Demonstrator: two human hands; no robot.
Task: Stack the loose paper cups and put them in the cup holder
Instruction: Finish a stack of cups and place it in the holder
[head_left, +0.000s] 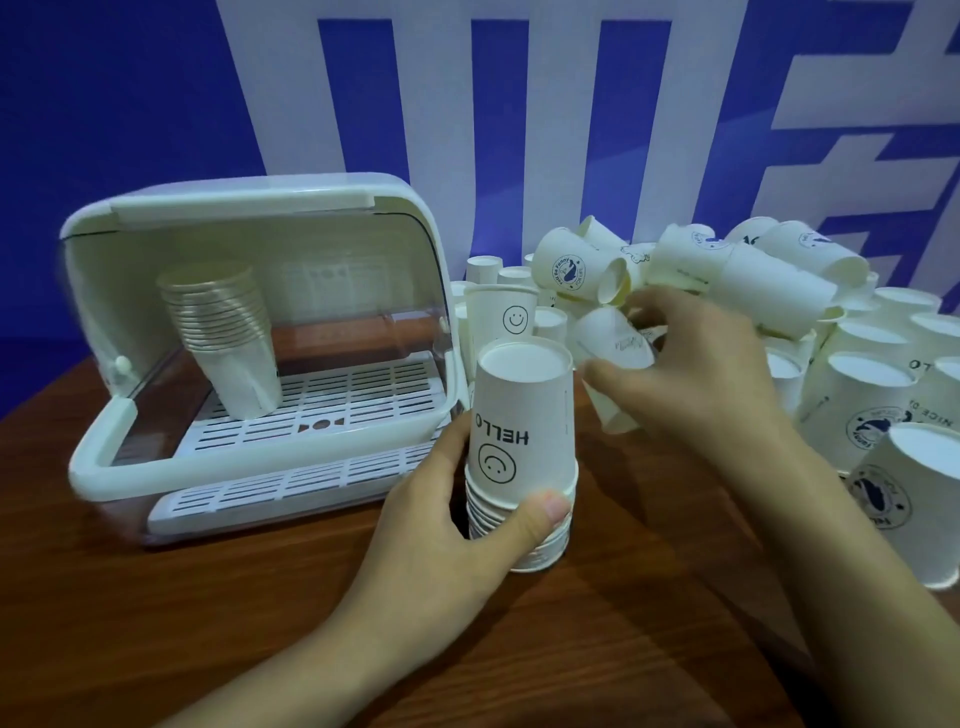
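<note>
Left hand (457, 499) grips the upside-down cup stack (519, 457) on the worktop (260, 623), steadying it, while the right hand (691, 358) pinches a loose cup (613, 353) from the pile (727, 280); beside it, the open cup holder (249, 332) already houses one stack.

Left hand (447, 499): bare forearm entering from the near table edge, palm turned right, thumb (540, 512) and fingers curled in a grip.

Right hand (691, 358): bare forearm entering from the near right corner, reaching toward the far edge, fingers curled, thumb extended left, pinching.
</note>
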